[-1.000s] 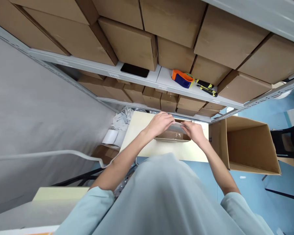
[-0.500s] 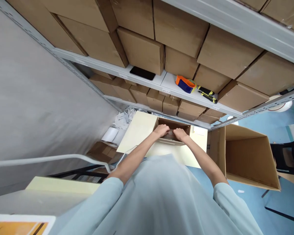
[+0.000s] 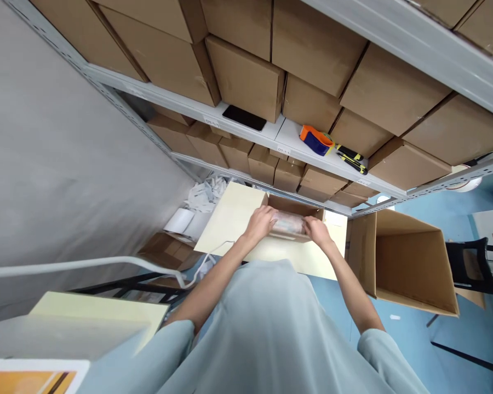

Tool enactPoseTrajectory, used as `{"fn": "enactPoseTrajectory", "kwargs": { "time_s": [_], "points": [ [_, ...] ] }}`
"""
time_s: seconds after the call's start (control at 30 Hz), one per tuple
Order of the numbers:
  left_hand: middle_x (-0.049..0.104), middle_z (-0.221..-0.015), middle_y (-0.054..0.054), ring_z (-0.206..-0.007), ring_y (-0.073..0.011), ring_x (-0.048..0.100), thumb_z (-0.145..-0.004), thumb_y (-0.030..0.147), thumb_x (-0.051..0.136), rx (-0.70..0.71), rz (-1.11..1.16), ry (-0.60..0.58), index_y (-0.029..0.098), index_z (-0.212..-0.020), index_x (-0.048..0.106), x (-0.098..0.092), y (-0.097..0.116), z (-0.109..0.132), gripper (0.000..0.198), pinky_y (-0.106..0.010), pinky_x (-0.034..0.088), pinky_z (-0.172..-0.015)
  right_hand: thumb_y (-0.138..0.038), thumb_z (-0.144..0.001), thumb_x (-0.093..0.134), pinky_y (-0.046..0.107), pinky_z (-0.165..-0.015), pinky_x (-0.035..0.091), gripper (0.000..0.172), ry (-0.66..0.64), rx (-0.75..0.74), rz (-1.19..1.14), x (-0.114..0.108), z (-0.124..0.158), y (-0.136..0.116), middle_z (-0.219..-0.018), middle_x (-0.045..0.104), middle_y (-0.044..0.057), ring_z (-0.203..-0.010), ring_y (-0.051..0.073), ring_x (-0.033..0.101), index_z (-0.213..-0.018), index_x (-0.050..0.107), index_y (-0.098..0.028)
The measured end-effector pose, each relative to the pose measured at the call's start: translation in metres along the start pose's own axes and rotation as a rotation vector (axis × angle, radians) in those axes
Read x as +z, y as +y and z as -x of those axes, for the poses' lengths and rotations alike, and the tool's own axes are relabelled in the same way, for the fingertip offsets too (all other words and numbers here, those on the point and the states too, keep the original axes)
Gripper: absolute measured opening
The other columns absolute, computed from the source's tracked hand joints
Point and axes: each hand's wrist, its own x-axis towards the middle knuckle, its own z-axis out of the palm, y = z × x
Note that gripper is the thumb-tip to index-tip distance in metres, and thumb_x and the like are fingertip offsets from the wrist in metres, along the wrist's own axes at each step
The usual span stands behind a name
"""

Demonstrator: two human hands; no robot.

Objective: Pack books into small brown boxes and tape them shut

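An open cardboard box (image 3: 294, 206) stands on the pale yellow tabletop (image 3: 230, 219) in front of me. At its mouth shows a pinkish, see-through plastic-wrapped package (image 3: 288, 223), blurred, so its contents are unclear. My left hand (image 3: 261, 222) is closed on the package's left end, with the fingers over the box's rim. My right hand (image 3: 317, 229) closes on the opposite end. The lower part of the package is hidden inside the box.
Shelves above the table hold several cardboard boxes (image 3: 242, 76). A black phone (image 3: 245, 117), an orange and blue tape dispenser (image 3: 316, 140) and yellow-black cutters (image 3: 352, 160) lie on a shelf edge. A large open carton (image 3: 411, 262) stands right; a white cable (image 3: 86, 266) crosses left.
My hands have moved apart, toward the two ends of the box. The pinkish package now shows plainly between them at the box's mouth. The view has shifted slightly.
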Motion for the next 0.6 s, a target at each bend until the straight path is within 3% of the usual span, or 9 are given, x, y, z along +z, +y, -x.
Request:
{"fn": "enactPoseTrajectory", "kwargs": {
  "time_s": [0.1,0.17,0.27,0.37,0.47,0.6],
  "points": [
    [0.062,-0.15,-0.019,-0.138,-0.0388,0.059,-0.096,0.026,0.074,-0.118,0.069,0.324,0.02,-0.152,0.058,0.001,-0.011,0.033,0.059,-0.053,0.052,-0.117,-0.026,-0.111,0.052,0.044,-0.114,0.053,0.035,0.313,-0.033,-0.067,-0.002,0.022,0.023,-0.142,0.07,0.015,-0.132,0.031,0.063,-0.135,0.076,-0.021],
    [0.063,-0.144,-0.021,-0.133,-0.0398,0.061,-0.091,0.026,0.079,-0.204,0.107,0.364,0.018,-0.154,0.053,0.008,-0.014,0.047,0.069,-0.055,0.054,-0.114,-0.029,-0.109,0.055,0.05,-0.114,0.053,0.034,0.446,-0.007,-0.072,0.0,0.024,0.036,-0.142,0.067,0.017,-0.132,0.035,0.058,-0.132,0.079,-0.021],
    [0.069,-0.131,-0.017,-0.123,-0.0378,0.067,-0.091,0.025,0.078,-0.276,0.16,0.318,0.018,-0.149,0.055,0.019,-0.014,0.055,0.063,-0.053,0.057,-0.109,-0.031,-0.107,0.057,0.052,-0.109,0.055,0.037,0.493,0.081,-0.105,0.004,0.012,0.045,-0.138,0.062,0.019,-0.129,0.037,0.059,-0.134,0.079,-0.021],
    [0.072,-0.129,-0.015,-0.121,-0.0359,0.068,-0.092,0.022,0.075,-0.284,0.2,0.287,0.02,-0.142,0.061,0.024,-0.011,0.058,0.053,-0.052,0.057,-0.109,-0.032,-0.107,0.054,0.046,-0.099,0.059,0.043,0.456,0.176,-0.199,0.004,-0.006,0.045,-0.133,0.061,0.017,-0.106,0.029,0.069,-0.144,0.073,-0.02],
    [0.072,-0.136,-0.014,-0.127,-0.0338,0.067,-0.093,0.016,0.067,-0.203,0.228,0.217,0.02,-0.141,0.064,0.023,-0.01,0.063,0.048,-0.05,0.055,-0.114,-0.034,-0.108,0.051,0.043,-0.097,0.059,0.05,0.414,0.261,-0.232,0.001,-0.018,0.042,-0.134,0.06,0.015,-0.086,0.023,0.07,-0.153,0.065,-0.022],
    [0.072,-0.145,-0.011,-0.139,-0.0308,0.063,-0.092,0.009,0.059,-0.073,0.263,0.02,0.021,-0.143,0.068,0.021,-0.015,0.067,0.053,-0.047,0.049,-0.123,-0.038,-0.106,0.053,0.043,-0.102,0.057,0.058,0.403,0.314,-0.323,-0.007,-0.022,0.046,-0.142,0.063,0.019,-0.091,0.025,0.073,-0.161,0.057,-0.019]
  ]
}}
